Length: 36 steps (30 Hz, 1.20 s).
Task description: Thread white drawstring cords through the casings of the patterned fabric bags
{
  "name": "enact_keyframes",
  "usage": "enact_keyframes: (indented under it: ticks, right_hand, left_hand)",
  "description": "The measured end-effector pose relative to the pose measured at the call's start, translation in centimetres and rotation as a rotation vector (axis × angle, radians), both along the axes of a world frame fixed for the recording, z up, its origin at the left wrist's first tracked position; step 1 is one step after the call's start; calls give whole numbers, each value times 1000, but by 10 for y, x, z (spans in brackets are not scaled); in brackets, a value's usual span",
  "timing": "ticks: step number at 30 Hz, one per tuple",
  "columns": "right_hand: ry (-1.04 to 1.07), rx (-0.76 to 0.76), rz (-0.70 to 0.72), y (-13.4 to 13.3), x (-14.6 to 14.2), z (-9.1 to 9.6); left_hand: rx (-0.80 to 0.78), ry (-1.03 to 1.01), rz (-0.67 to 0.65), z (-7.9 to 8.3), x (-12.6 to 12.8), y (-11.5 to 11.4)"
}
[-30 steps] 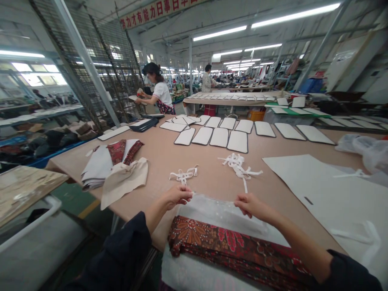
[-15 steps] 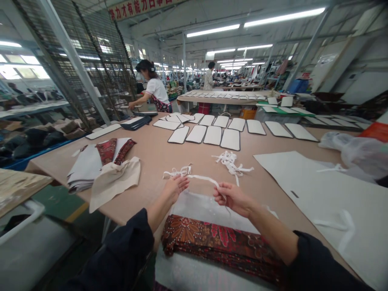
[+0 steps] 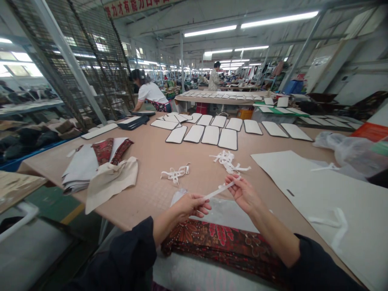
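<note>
Beige cloth (image 3: 113, 180) lies left of the left hand (image 3: 193, 205), whose fingers pinch one end of a white strip (image 3: 218, 190); it runs straight, with patterned fabric (image 3: 221, 241) on the near side of the fingers, to the right hand (image 3: 243, 192), its fingers gripping the other end, a pale sheet (image 3: 327, 190) farther right

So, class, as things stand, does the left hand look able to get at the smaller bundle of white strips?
Probably yes: the smaller bundle lies uncovered on the table just beyond the left hand, though that hand holds a white strip it may need to release.
</note>
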State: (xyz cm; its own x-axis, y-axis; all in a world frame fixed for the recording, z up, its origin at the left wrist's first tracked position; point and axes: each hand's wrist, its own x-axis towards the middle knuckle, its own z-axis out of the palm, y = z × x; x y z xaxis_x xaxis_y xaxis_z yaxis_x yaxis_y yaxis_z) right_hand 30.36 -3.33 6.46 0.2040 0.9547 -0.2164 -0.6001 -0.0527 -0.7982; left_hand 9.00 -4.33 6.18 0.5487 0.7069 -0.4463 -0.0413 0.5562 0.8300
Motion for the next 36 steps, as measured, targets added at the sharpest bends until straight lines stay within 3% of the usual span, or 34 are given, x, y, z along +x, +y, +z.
enact_keyframes:
  ticks: [6, 12, 17, 21, 24, 27, 36]
  right_hand:
    - [90, -80, -80, -12, 40, -28]
    - [4, -129, -81, -23, 53, -48]
    - [-397, -185, -35, -32, 63, -67]
    - [-1039, -209, 76, -38, 76, -76]
    - [-1343, -159, 117, -39, 81, -81]
    - [-1434, -130, 133, -39, 81, -85]
    - [-1537, -124, 117, -37, 80, -90]
  left_hand:
    - [-57, 53, 101, -8, -30, 11]
    - [94, 322, 194, -30, -44, 26]
    - [311, 588, 289, -50, -57, 35]
    - [365, 667, 192, -56, -63, 39]
    - [551, 825, 117, -58, -62, 46]
    - [681, 937, 116, -62, -59, 51]
    - [784, 1113, 70, -62, -53, 46]
